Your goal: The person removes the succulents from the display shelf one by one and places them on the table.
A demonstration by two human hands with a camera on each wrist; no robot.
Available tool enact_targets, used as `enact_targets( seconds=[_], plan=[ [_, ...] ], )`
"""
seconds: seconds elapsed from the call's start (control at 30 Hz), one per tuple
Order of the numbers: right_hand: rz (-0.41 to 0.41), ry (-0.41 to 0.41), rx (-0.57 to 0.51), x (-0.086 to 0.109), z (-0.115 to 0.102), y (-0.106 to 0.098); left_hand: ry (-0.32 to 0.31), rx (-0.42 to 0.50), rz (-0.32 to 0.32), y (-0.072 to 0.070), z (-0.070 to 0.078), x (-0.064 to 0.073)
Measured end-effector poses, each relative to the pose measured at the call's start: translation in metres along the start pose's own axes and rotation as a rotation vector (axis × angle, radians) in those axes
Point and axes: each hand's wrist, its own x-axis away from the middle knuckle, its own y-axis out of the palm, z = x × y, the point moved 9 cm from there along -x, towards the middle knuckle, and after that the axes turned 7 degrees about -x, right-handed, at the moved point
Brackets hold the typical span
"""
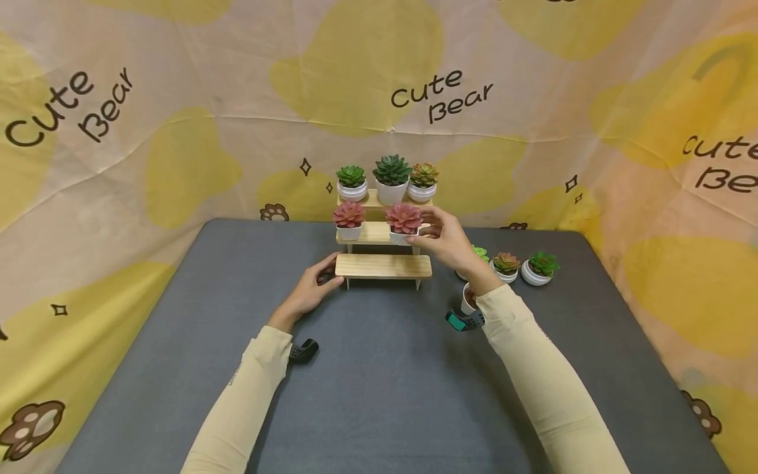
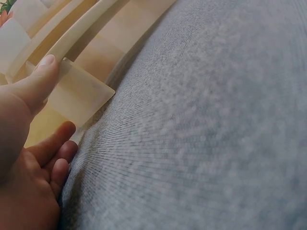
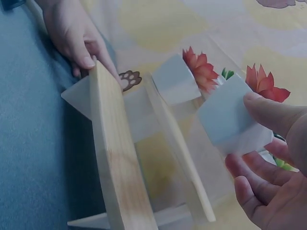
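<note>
A three-step wooden display stand (image 1: 382, 265) stands on the table. My left hand (image 1: 309, 289) steadies the left end of its lowest step, thumb at the front edge and index finger behind; the other fingers curl loosely below in the left wrist view. My right hand (image 1: 445, 242) grips a potted pink succulent (image 1: 404, 218) by its square white pot, at the right of the middle step. The right wrist view shows the thumb on the white pot (image 3: 230, 115); whether its base touches the step is unclear. Another pink succulent (image 1: 349, 220) sits at that step's left.
On the top step stand a green succulent (image 1: 352, 182), a taller dark green one (image 1: 391, 179) and a yellowish one (image 1: 423, 182). Right of the stand, several small pots, including a green succulent (image 1: 537, 268) and a brownish one (image 1: 506, 266), are partly behind my right arm.
</note>
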Motion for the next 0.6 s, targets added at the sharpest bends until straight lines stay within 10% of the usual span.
enact_targets(
  seconds=[0.13,0.6],
  plan=[
    [0.002,-0.010,0.012,0.005,0.000,-0.005,0.002,0.004,0.017,0.002,-0.019,-0.006],
    [0.015,-0.016,0.141,0.051,0.004,-0.029,0.009,-0.016,0.016,0.002,-0.017,-0.005]
  ],
)
